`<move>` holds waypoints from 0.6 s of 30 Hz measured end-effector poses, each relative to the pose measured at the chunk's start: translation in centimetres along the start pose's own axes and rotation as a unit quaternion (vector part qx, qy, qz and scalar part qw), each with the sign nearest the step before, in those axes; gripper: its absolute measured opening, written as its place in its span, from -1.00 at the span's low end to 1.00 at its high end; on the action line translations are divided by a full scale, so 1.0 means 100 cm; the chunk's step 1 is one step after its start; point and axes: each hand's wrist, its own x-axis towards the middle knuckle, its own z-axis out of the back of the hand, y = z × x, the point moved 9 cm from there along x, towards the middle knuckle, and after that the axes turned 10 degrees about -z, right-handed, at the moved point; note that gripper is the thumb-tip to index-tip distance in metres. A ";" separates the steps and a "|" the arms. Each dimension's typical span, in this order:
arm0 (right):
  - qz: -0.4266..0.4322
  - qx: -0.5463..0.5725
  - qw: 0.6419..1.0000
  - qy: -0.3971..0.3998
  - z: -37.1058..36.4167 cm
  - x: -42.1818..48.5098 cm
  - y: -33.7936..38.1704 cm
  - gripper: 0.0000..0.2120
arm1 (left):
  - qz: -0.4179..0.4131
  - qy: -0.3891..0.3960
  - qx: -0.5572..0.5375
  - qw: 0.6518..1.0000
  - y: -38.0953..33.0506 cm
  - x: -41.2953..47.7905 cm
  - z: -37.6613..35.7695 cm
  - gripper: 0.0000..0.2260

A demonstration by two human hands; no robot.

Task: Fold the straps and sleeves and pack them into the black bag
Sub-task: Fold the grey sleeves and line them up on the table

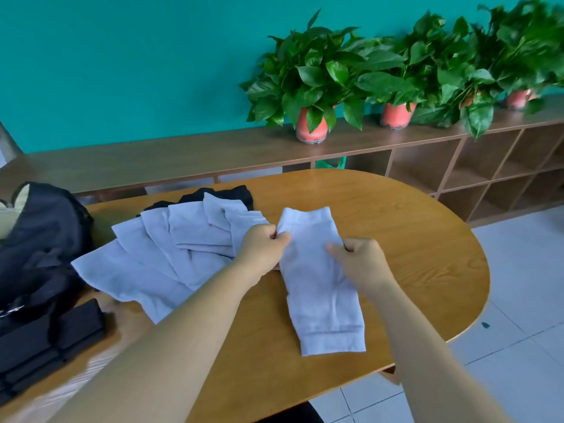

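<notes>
Since the pale sleeve [320,300] lies flat on the table [421,239] just beside the fanned pile [146,257], it looks light, soft and limp. It is best held by its side edges, where the left hand [262,250] and right hand [358,259] pinch it, fingers curled.

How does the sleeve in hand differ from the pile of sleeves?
The held sleeve lies alone, pinched at both edges by the left hand and right hand; the pile is fanned out and overlapping. The held sleeve sits right of the pile; the pile lies nearer the black bag. Both are the same pale fabric, unfolded.
</notes>
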 end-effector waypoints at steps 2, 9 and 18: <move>-0.022 -0.047 0.998 -0.040 0.008 0.009 -0.015 -0.46 | -0.036 -0.007 0.057 0.998 0.003 0.012 -0.015 -0.61; -0.062 -0.165 0.978 -0.108 0.012 0.037 -0.041 -0.69 | -0.138 -0.019 0.365 0.920 0.000 0.038 -0.045 -0.91; 0.220 -0.413 0.872 -0.142 -0.025 0.038 -0.009 -0.56 | -0.207 0.098 0.467 0.854 0.011 0.022 -0.100 -0.49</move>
